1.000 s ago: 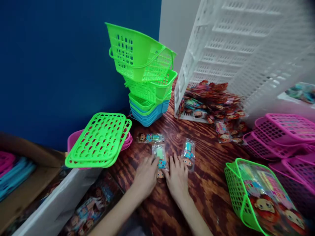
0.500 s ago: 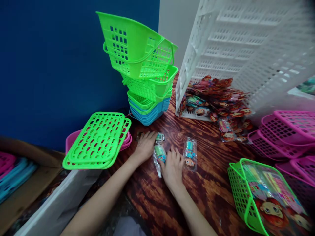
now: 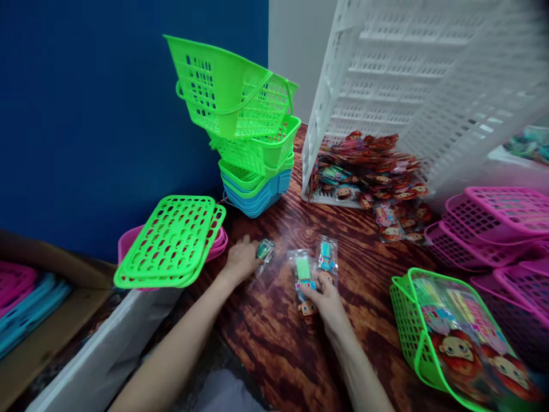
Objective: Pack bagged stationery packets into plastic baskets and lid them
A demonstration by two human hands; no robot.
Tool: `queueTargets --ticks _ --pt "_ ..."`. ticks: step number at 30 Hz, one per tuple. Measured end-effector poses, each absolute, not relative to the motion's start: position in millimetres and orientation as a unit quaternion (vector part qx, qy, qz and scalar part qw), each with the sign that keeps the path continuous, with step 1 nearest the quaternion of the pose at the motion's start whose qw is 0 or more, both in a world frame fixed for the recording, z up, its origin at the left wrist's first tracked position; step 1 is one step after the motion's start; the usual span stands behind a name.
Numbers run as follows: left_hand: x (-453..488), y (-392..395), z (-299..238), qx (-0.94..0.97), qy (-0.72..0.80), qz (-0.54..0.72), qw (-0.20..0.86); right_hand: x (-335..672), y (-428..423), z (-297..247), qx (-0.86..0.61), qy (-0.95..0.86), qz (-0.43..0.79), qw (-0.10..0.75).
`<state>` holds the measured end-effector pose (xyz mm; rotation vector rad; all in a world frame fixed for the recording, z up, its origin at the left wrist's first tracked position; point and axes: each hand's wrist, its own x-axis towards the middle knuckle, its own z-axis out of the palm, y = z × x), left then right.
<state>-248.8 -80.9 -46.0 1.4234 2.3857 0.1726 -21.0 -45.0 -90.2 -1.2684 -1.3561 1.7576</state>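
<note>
My right hand (image 3: 329,297) grips a clear plastic packet (image 3: 302,269) by its right side, thumb on top. Light green pieces, a blue label and a cartoon face show through it. A similar packet with blue pieces (image 3: 326,253) lies against that hand's fingertips, its lower part partly covered. Further left, my left hand (image 3: 241,260) has its fingers curled at the edge of a small shiny packet (image 3: 265,250), which is tilted and blurred. Part of that packet is hidden by the hand.
Green and blue baskets (image 3: 253,194) are stacked at the back. Green perforated lids (image 3: 169,240) sit on pink ones at left. A white crate (image 3: 317,154) spills many packets (image 3: 377,171). At right stand a filled green basket (image 3: 407,320) and pink baskets (image 3: 480,223).
My right hand has moved right with the green packet, which now stands beside the blue one. My left hand has shifted slightly left and down, and the packet by it has turned.
</note>
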Motion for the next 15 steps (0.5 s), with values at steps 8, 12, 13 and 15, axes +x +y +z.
queueTargets --ticks 8,12,13,15 --pt "-183 -99 -77 0.44 0.817 0.269 0.26 -67 -58 -77 -0.424 -0.431 0.74 0.293" --pt "-175 -129 -88 0.423 0.77 0.344 0.33 -58 -60 -74 -0.433 -0.479 0.711 0.279" --pt "-175 -143 -89 0.416 0.76 0.356 0.35 -51 -62 -74 -0.452 -0.525 0.665 0.279" --pt "-177 -178 -91 0.382 0.734 0.384 0.409 -36 -67 -76 -0.496 -0.639 0.518 0.276"
